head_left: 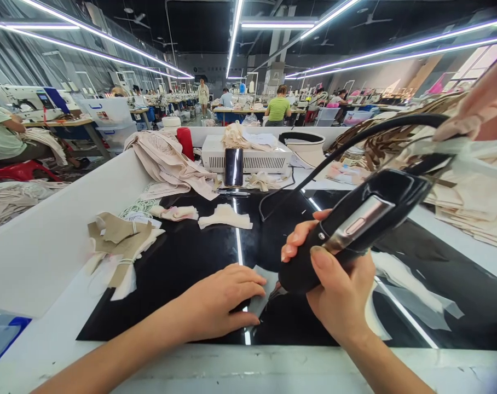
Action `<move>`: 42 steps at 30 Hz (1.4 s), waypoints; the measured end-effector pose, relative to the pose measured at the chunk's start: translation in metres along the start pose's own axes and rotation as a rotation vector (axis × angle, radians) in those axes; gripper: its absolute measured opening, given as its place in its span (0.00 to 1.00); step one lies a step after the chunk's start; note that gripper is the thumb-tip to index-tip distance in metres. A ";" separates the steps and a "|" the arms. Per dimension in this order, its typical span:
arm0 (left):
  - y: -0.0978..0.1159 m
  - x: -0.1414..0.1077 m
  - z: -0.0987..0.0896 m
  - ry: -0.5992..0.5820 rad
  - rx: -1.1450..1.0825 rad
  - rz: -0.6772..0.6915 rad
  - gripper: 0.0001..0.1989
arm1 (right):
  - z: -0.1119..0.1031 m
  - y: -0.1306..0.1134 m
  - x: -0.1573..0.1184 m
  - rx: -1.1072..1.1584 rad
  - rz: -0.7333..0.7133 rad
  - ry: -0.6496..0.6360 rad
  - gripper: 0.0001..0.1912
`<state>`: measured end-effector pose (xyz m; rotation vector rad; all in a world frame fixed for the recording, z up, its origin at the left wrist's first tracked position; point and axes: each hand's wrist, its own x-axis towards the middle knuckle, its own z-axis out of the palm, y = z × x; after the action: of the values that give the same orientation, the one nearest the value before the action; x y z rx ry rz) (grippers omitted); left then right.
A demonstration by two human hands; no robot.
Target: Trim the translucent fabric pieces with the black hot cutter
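Note:
My right hand (342, 284) is closed around a black corded handheld tool (363, 216) with a silver panel on its side. The tool is tilted, its narrow metal tip pointing down to the left. That tip meets the right edge of a small translucent pale fabric piece (260, 293) on the glossy black sheet (191, 290). My left hand (219, 301) lies with fingers stretched over the left part of this piece, against the sheet. Right of my right hand are cream and translucent fabric pieces (412, 287).
A tied fabric bundle (119, 235) lies at left, white scraps (225, 216) farther back. A phone (233, 167) leans on a vented white box (252, 155). The black cable (380, 127) arches right, near another person's blurred hand (474, 112). A low white wall (59, 235) borders the left.

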<state>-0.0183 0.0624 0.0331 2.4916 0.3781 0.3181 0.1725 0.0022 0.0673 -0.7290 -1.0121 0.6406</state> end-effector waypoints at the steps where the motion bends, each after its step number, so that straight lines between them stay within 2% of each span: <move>1: 0.000 0.000 0.000 0.000 -0.003 0.002 0.19 | 0.001 -0.001 -0.002 0.002 0.002 -0.003 0.19; 9: -0.003 -0.001 0.001 0.027 -0.019 0.034 0.23 | 0.004 0.002 -0.009 0.025 0.020 -0.021 0.19; 14: -0.009 0.000 0.002 -0.003 -0.003 0.052 0.25 | 0.006 -0.001 -0.011 0.043 0.021 -0.032 0.18; 21: -0.011 0.001 0.002 -0.007 0.003 0.085 0.21 | 0.010 -0.002 -0.019 0.072 -0.016 -0.099 0.19; 25: -0.011 0.002 0.001 0.007 -0.007 0.106 0.18 | 0.010 -0.001 -0.020 0.061 -0.002 -0.094 0.17; 36: -0.012 0.003 0.001 0.000 -0.022 0.125 0.23 | 0.015 -0.001 -0.025 0.088 -0.011 -0.098 0.19; 42: -0.010 0.003 -0.001 0.001 -0.012 0.133 0.21 | 0.015 -0.004 -0.026 0.074 0.052 -0.118 0.18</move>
<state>-0.0182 0.0715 0.0285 2.5096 0.2107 0.3738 0.1498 -0.0163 0.0623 -0.6604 -1.0747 0.7692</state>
